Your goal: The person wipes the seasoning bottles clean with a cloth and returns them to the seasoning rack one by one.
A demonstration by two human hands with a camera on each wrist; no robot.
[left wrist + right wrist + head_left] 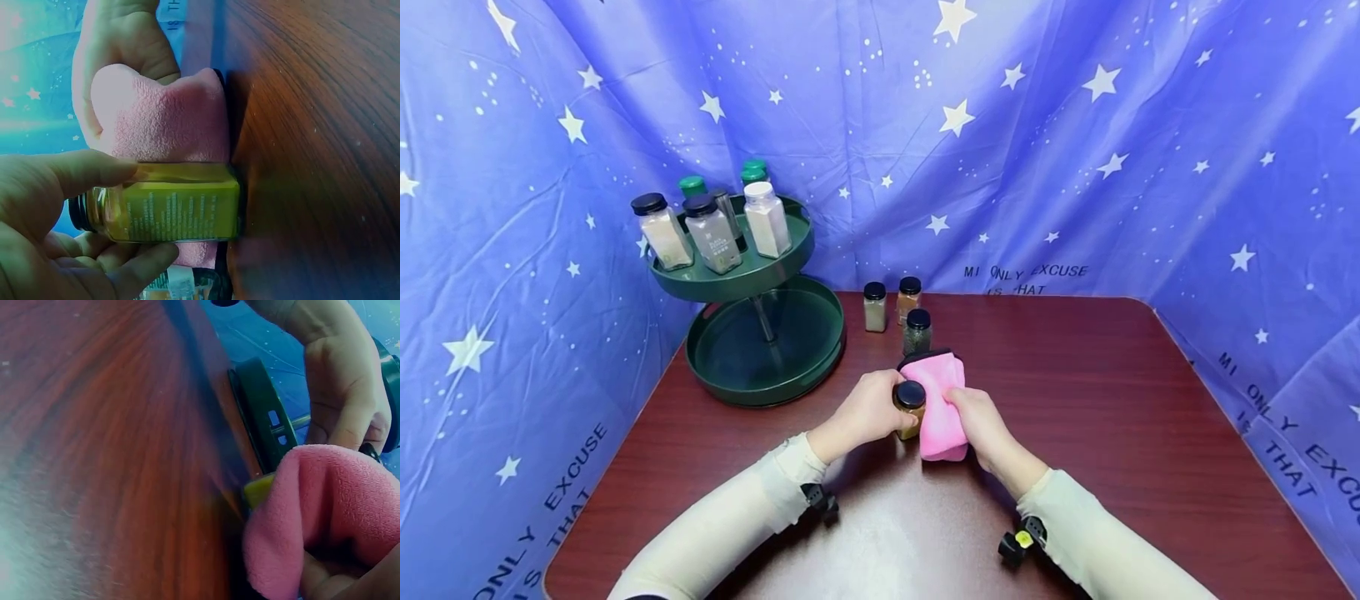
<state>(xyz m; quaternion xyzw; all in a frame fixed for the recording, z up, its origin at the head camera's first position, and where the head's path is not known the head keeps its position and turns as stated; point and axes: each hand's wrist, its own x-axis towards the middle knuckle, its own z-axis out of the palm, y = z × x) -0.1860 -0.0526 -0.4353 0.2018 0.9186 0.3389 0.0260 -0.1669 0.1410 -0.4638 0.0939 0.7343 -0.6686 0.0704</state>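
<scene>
My left hand (874,407) grips a square glass spice jar (910,408) with a black lid and yellow contents. In the left wrist view, thumb and fingers pinch the jar (175,209) near its neck, and a printed label shows on its side. My right hand (983,425) holds a folded pink cloth (942,408) against the jar's right side. In the right wrist view the cloth (337,500) covers most of the jar, and the fingers are partly hidden in its folds. The jar's base is at or just above the tabletop; I cannot tell which.
A green two-tier turntable rack (700,354) stands at the left. Its upper tier carries several jars, one a white-capped jar (767,221). Behind my hands stand a pale-filled jar (875,308), an orange-brown jar (909,300) and a dark herb jar (917,333). Starry blue curtains (1037,150) border the table.
</scene>
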